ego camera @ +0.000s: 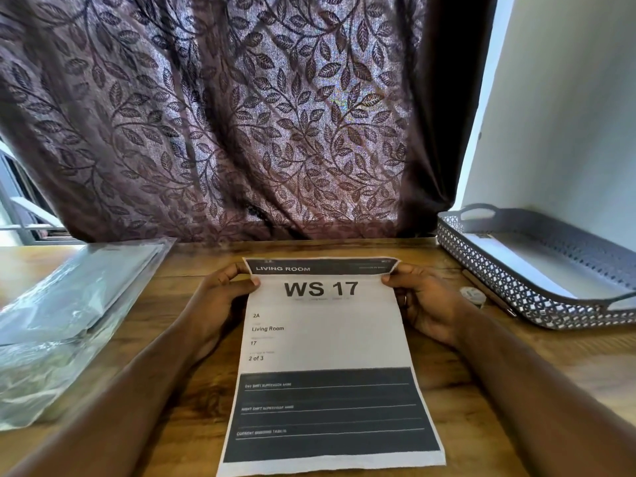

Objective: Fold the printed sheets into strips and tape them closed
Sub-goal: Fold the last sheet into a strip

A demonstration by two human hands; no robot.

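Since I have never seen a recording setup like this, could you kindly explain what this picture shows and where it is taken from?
There is no machine here: a person works with two bare hands. The single picture comes from a wide-angle camera worn on the head, looking forward and down. The left hand and the right hand each pinch a far corner of a printed sheet headed WS 17. Its near part lies on the wooden table. Its dark top band looks bent along a line, perhaps a first fold. To the left lies a clear plastic bag. To the right stands a grey tray with paper in it. Beside the tray is a small round white thing, possibly tape. A curtain hangs behind.
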